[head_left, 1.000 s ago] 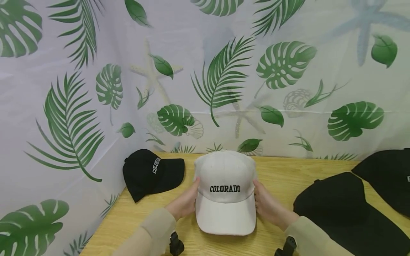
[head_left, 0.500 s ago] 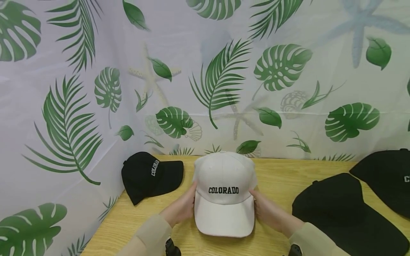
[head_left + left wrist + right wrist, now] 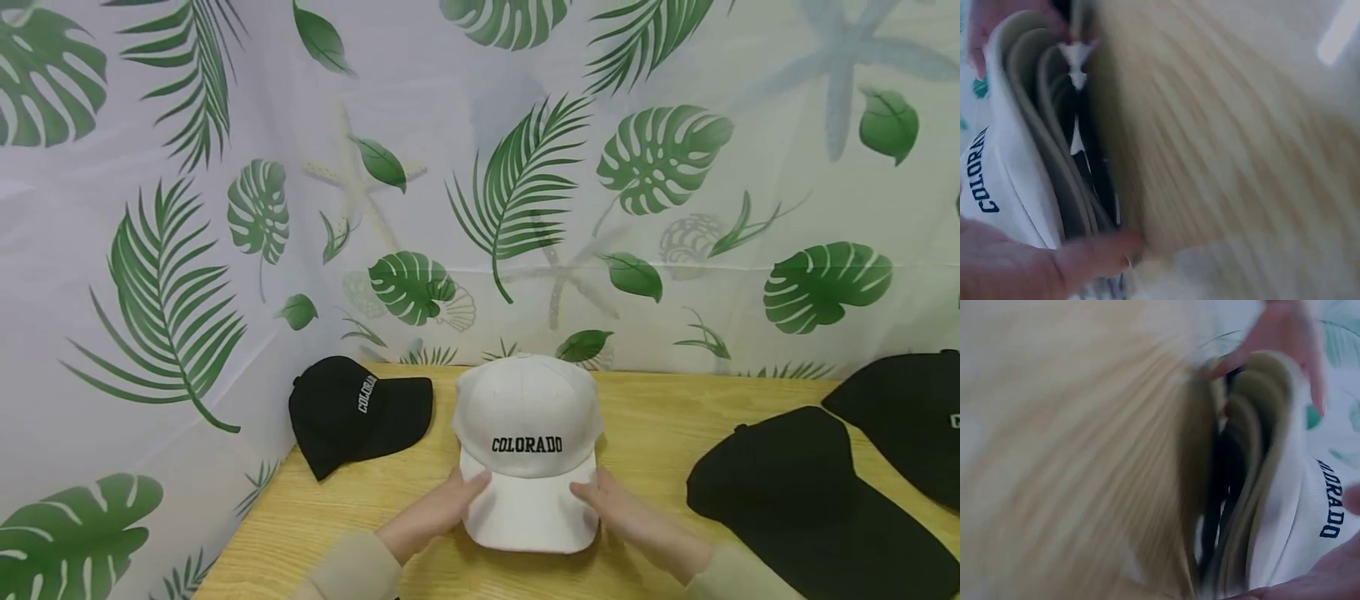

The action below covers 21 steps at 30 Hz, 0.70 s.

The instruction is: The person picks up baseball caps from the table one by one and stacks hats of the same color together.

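Note:
A white baseball cap (image 3: 527,417) with black COLORADO lettering sits in the middle of the wooden table, brim towards me. Several more brims (image 3: 1047,75) nest beneath its own in the wrist views, so it tops a stack. At the brim's left edge, my left hand (image 3: 438,510) holds on with its thumb across the top and its fingers at the side and below. My right hand (image 3: 637,518) mirrors it on the right edge. From the head, most of the fingers are hidden behind the brim.
One black cap (image 3: 352,412) with white lettering lies at the back left. A larger black cap (image 3: 795,492) is on the right, with another black cap (image 3: 907,417) beyond it. Leaf-patterned white cloth (image 3: 540,192) stands behind and to the left of the wooden table (image 3: 660,400).
Both hands have moved from the sides of the white cap's crown down and towards me to its brim, thumbs now over the brim. The caps have hardly moved.

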Available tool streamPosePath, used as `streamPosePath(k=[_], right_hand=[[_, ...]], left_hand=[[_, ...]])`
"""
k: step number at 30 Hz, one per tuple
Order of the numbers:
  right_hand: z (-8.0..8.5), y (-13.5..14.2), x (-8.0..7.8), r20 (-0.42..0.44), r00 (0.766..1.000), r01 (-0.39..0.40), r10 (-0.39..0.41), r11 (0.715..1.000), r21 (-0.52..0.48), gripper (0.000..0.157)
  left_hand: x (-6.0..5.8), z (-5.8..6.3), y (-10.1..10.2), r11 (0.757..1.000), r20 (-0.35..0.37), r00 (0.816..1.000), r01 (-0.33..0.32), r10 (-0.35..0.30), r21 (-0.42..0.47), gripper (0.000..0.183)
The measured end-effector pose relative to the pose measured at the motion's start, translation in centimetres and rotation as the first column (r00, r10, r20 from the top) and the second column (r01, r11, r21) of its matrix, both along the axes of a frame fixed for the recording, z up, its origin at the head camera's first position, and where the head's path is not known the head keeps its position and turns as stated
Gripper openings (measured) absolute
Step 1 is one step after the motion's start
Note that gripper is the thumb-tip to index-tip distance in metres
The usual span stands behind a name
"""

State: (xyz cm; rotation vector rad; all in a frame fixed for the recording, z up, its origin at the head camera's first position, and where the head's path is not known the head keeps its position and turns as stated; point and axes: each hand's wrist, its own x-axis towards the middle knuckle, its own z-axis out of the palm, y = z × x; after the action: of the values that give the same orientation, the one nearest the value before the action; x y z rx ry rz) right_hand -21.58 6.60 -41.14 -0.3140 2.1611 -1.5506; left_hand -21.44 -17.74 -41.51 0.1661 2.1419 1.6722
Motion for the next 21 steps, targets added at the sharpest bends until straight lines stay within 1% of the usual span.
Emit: streamPosePath(k=[1, 2, 3, 5, 6, 7, 9, 11, 12, 14, 16, 21], right_hand=[[-0.1, 0.1, 0.1, -0.088, 0.996, -0.009, 0.016, 0.996, 0.083, 0.081], [-0.1, 0.3, 0.3, -0.174, 0.984, -0.009, 0.039, 0.985, 0.171, 0.085], [-0.2, 0.4, 0.3, -0.252, 0.966, -0.002, 0.065, 0.97, 0.243, 0.088], [-0.4, 0.5, 0.2, -0.332, 0.935, -0.01, 0.124, 0.945, 0.327, 0.093], [-0.4, 0.5, 0.2, -0.346, 0.928, -0.006, 0.141, 0.932, 0.363, 0.094], [-0.4, 0.5, 0.1, -0.345, 0.926, -0.008, 0.155, 0.92, 0.392, 0.096], [-0.4, 0.4, 0.0, -0.34, 0.923, -0.019, 0.178, 0.906, 0.422, 0.095], [-0.4, 0.2, -0.1, -0.34, 0.921, -0.023, 0.191, 0.897, 0.442, 0.094], [-0.4, 0.2, 0.0, -0.338, 0.922, -0.018, 0.189, 0.893, 0.45, 0.093], [-0.4, 0.1, -0.1, -0.346, 0.92, -0.007, 0.183, 0.892, 0.453, 0.093], [-0.3, 0.0, -0.1, -0.358, 0.917, 0.002, 0.177, 0.894, 0.447, 0.093], [-0.2, -0.3, -0.3, -0.371, 0.914, 0.006, 0.168, 0.905, 0.425, 0.093]], left_hand=[[0.0, -0.1, 0.0, 0.996, -0.066, 0.997, 0.027, -0.033, -0.089, 0.077], [-0.1, -0.2, -0.1, 0.984, -0.128, 0.99, 0.043, -0.065, -0.171, 0.081], [-0.2, -0.2, -0.3, 0.971, -0.186, 0.978, 0.053, -0.099, -0.234, 0.087], [-0.6, -0.4, -0.5, 0.959, -0.253, 0.957, 0.072, -0.144, -0.273, 0.093], [-0.7, -0.4, -0.7, 0.953, -0.268, 0.95, 0.074, -0.157, -0.295, 0.096], [-0.9, -0.4, -0.8, 0.948, -0.282, 0.944, 0.077, -0.169, -0.31, 0.098], [-1.1, -0.4, -0.9, 0.95, -0.292, 0.939, 0.092, -0.183, -0.297, 0.102], [-1.2, -0.4, -0.9, 0.951, -0.284, 0.941, 0.095, -0.182, -0.295, 0.104], [-1.2, -0.4, -0.8, 0.947, -0.277, 0.944, 0.086, -0.177, -0.31, 0.105], [-1.3, -0.4, -0.7, 0.941, -0.271, 0.948, 0.073, -0.168, -0.33, 0.106], [-1.5, -0.4, -0.7, 0.936, -0.273, 0.947, 0.066, -0.167, -0.345, 0.105], [-2.1, -0.6, -1.0, 0.94, -0.283, 0.941, 0.082, -0.183, -0.332, 0.104]])
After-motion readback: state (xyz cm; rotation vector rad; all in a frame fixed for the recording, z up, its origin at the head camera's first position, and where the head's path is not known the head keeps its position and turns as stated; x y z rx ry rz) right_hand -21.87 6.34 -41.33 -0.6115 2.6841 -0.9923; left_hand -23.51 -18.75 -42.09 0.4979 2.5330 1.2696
